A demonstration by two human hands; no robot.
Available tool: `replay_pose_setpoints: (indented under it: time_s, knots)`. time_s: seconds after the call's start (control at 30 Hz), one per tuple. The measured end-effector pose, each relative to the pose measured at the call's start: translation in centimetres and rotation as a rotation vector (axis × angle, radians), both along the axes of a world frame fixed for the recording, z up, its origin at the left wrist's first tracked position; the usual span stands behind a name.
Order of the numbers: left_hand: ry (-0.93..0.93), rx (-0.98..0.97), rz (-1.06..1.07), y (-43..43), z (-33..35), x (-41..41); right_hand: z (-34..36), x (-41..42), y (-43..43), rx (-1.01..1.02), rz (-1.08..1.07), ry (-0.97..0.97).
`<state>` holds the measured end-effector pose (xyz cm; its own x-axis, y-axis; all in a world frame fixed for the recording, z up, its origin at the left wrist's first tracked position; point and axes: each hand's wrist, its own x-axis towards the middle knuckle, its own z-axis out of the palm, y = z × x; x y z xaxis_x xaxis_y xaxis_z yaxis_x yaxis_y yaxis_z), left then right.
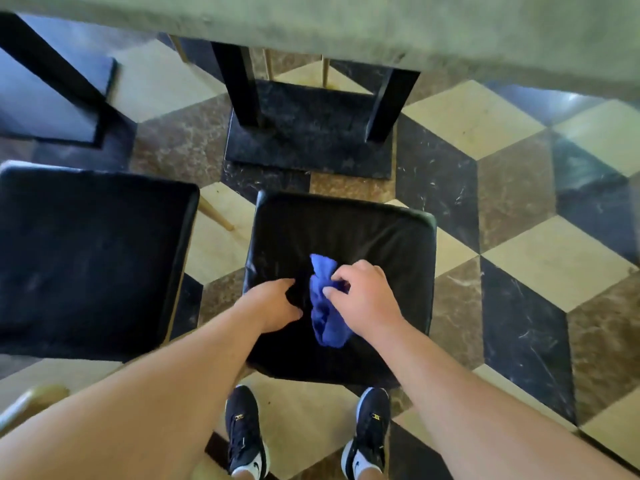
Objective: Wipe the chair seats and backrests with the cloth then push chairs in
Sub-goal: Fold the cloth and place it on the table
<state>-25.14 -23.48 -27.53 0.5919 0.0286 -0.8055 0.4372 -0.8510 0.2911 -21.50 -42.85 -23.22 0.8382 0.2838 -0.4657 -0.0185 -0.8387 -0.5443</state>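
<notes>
Blue and crumpled, the soft cloth (325,303) lies near the middle of the black padded square chair seat (363,233) right in front of me, and my right hand (363,299) has its bent fingers pinching the cloth's edge. My left hand (273,303) rests flat on the seat just beside the cloth at its 9 o'clock, fingers loose and holding nothing. Another black square seat (90,258) sits at 9 o'clock, and the grey table (381,26) is at 12 o'clock.

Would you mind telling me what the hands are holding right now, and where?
The right hand pinches the blue cloth near its middle, on the black chair seat. The left hand holds nothing, resting beside it.
</notes>
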Motion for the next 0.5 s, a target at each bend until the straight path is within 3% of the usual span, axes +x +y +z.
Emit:
replay_pose_setpoints:
  time_s: [0.23,0.5]
  knots:
    - [-0.189,-0.226,0.321,2.6,11.9,1.3,12.7,1.2,3.3,0.280,-0.085,0.006]
    - [-0.382,-0.367,0.528,8.7,26.8,2.0,28.1,2.0,8.6,0.450,-0.122,-0.167]
